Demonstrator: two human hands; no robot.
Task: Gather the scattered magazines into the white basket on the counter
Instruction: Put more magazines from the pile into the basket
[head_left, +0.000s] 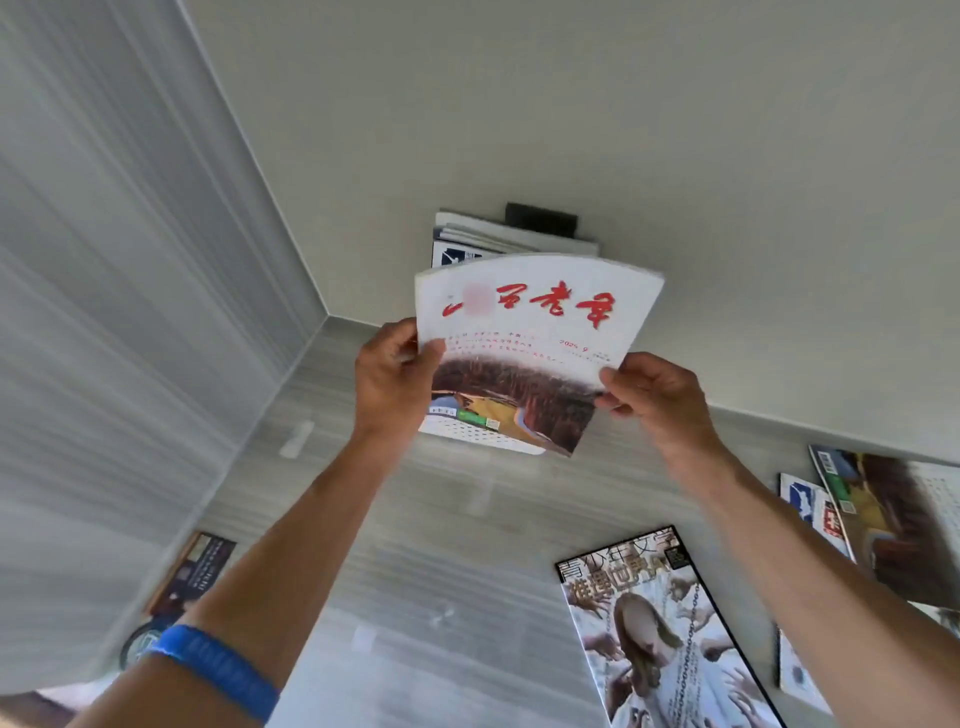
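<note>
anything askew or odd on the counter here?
The white red-lettered magazine is bowed between both hands over the white perforated basket. Black-bordered magazine and an overlapping pile lie crooked at right.

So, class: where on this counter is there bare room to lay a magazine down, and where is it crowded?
Bare counter lies between the two forearms, bordered by the white basket behind and the black-framed magazine on the right. Another bare strip runs along the left wall. The right end is crowded with overlapping magazines; a dark magazine occupies the near left.
</note>
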